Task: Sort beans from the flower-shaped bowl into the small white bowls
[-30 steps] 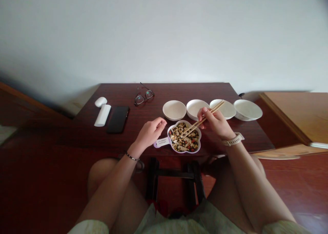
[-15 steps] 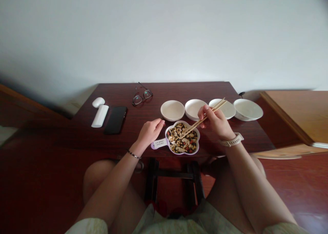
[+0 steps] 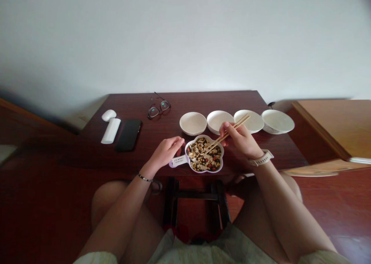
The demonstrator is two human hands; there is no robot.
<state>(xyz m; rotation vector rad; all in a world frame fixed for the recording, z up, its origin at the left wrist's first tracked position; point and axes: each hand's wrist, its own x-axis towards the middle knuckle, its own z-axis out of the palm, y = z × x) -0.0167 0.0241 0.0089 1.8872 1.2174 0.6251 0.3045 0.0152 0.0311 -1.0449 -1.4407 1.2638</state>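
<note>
My right hand (image 3: 242,140) grips a pair of wooden chopsticks (image 3: 242,121), whose tips reach down into a mix of beans, seeds and pale nut pieces (image 3: 206,163). The mix lies in a white, flower-shaped dish with a lilac edge and a labelled handle (image 3: 178,161) pointing left. Beside that handle is my left hand (image 3: 164,153), fingers stretched towards the dish's left rim and nothing visible in them. Whether it touches the dish I cannot tell. Just behind the dish stand a white bowl (image 3: 193,133) and another white bowl (image 3: 213,130).
Further right along the row are a third bowl (image 3: 256,121) and a wider bowl (image 3: 278,131). Glasses (image 3: 159,109), a black phone (image 3: 129,135) and a white cylinder (image 3: 111,131) beside a white rounded object (image 3: 109,115) lie left on the dark table (image 3: 199,99). A wall rises behind.
The chopsticks have tilted slightly lower with my right hand, tips still in the mix. My left hand stays beside the handle. The whole view has shifted a little.
</note>
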